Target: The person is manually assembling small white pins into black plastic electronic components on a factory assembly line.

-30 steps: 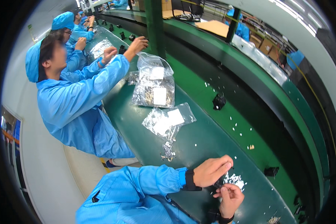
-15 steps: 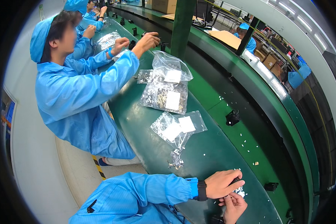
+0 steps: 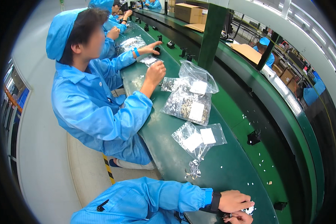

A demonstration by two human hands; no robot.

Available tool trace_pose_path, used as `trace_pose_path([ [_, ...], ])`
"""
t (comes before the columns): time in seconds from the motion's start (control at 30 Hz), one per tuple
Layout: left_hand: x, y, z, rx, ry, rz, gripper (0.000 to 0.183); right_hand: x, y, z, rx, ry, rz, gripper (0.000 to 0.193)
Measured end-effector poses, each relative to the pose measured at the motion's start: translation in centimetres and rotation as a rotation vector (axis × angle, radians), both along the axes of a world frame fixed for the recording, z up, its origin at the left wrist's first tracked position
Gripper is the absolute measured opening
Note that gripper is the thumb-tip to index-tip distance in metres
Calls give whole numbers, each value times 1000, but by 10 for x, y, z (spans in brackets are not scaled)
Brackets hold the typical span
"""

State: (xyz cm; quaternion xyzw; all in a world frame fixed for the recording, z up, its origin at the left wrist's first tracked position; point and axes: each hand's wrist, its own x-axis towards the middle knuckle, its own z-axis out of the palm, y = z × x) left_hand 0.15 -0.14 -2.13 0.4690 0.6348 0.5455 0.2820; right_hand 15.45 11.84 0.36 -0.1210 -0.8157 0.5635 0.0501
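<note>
L hand: fingers bent, close together; R hand just below, also bent. What each holds, cannot tell. Small white pcs lie by the fingers on the green table: prob. light, stiff, slippery; pinch at sides. Long axes, pointing dir.: too small to tell.

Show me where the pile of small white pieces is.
Head view, lower right: the white pieces lie on the green table, beside the left hand.
</note>
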Motion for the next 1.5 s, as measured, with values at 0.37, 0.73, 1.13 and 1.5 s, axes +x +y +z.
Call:
trace_pose_path([
  [0.37,3,2,-9,-42,-90,-71,44,-1,-10,12,-215,45,8,30],
  [0.73,4,-2,11,-26,-113,-140,43,1,16,11,-75,94,251,23],
  [1.13,0,2,8,-98,-195,-227,35,-4,18,35,-52,68,157,15],
  [1.5,13,4,34,-119,-623,-232,56,15,13,21,-662,-46,-184,29],
])
